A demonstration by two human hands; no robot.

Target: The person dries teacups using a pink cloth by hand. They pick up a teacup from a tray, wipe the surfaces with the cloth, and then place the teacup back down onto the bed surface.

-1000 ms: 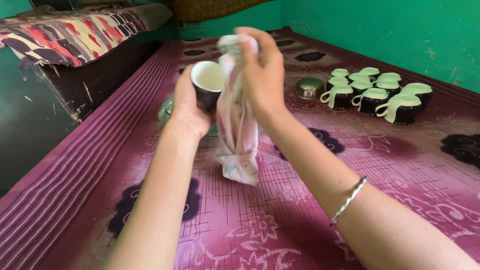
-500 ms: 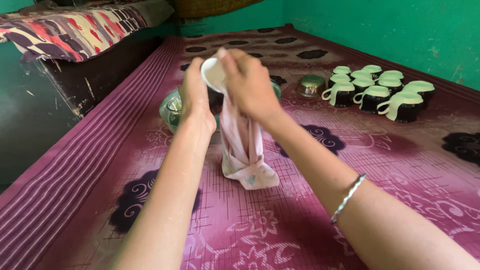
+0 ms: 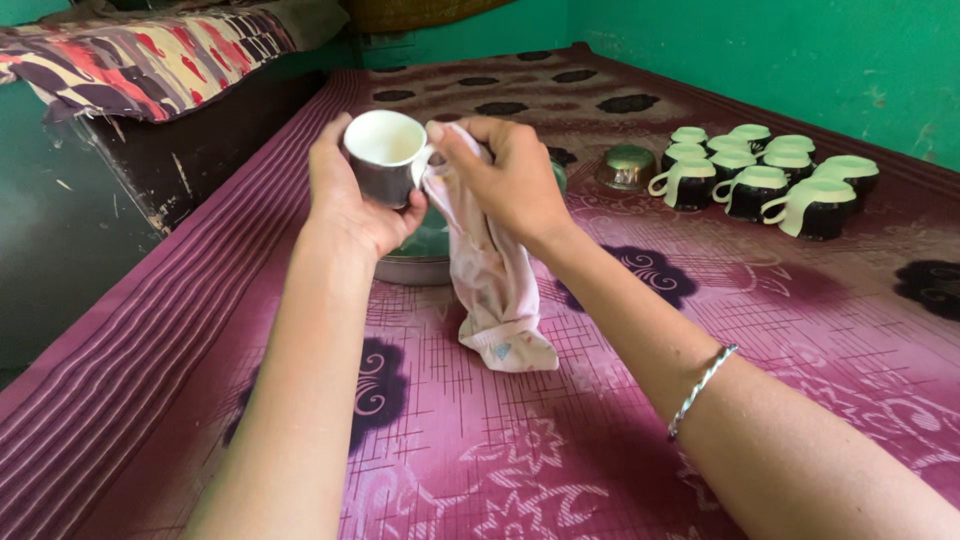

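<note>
Change: the cup [image 3: 385,155] now sits upright, and the cloth [image 3: 490,270] is outside it.
Left hand [image 3: 350,200]: fingers clamped on the cup.
Right hand [image 3: 510,180]: fingers pinch the cloth at the rim.
Meaning: the inside looks wiped.

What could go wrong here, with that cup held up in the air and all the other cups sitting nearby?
The cup is held by the left hand alone, above a metal basin; if the grip slips while the right hand rubs with the cloth, it might chip. The cloth's dangling end brushes the patterned mat and may pick up dirt. A wide elbow swing could knock the upturned cups.
</note>
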